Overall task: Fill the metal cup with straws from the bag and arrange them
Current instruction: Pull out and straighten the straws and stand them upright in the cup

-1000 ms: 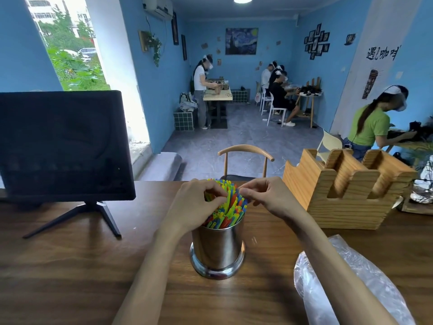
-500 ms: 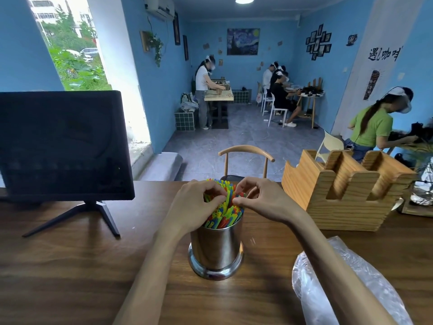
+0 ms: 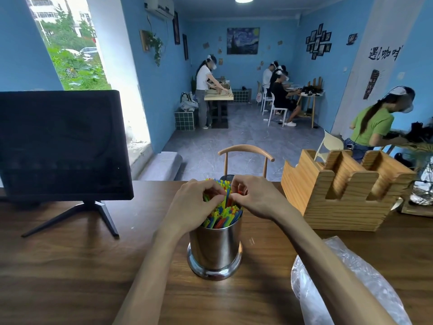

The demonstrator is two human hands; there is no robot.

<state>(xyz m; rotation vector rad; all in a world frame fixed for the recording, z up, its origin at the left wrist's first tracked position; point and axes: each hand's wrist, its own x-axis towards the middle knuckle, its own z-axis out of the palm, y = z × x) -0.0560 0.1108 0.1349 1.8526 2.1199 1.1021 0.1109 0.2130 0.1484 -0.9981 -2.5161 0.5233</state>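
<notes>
Wooden table (image 3: 70, 277): both hands, left hand (image 3: 194, 202) and right hand (image 3: 255, 200), pinch straws (image 3: 222, 214) (ridged plastic) in shiny cup (image 3: 215, 249).

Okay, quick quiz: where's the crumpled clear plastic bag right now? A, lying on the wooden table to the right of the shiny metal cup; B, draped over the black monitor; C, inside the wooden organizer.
A: the crumpled clear plastic bag lies on the wooden table, right of the shiny metal cup.

Premises present as a small café. Evidence: dark wooden tabletop (image 3: 70, 266) serving as counter, black point-of-sale style screen on a tripod stand (image 3: 63, 146) left of the fingers, slotted pale wooden cup holder (image 3: 342, 195) to their right, blue walls with framed pictures (image 3: 318, 44), small tables and white chairs (image 3: 276, 109) beyond.
</notes>
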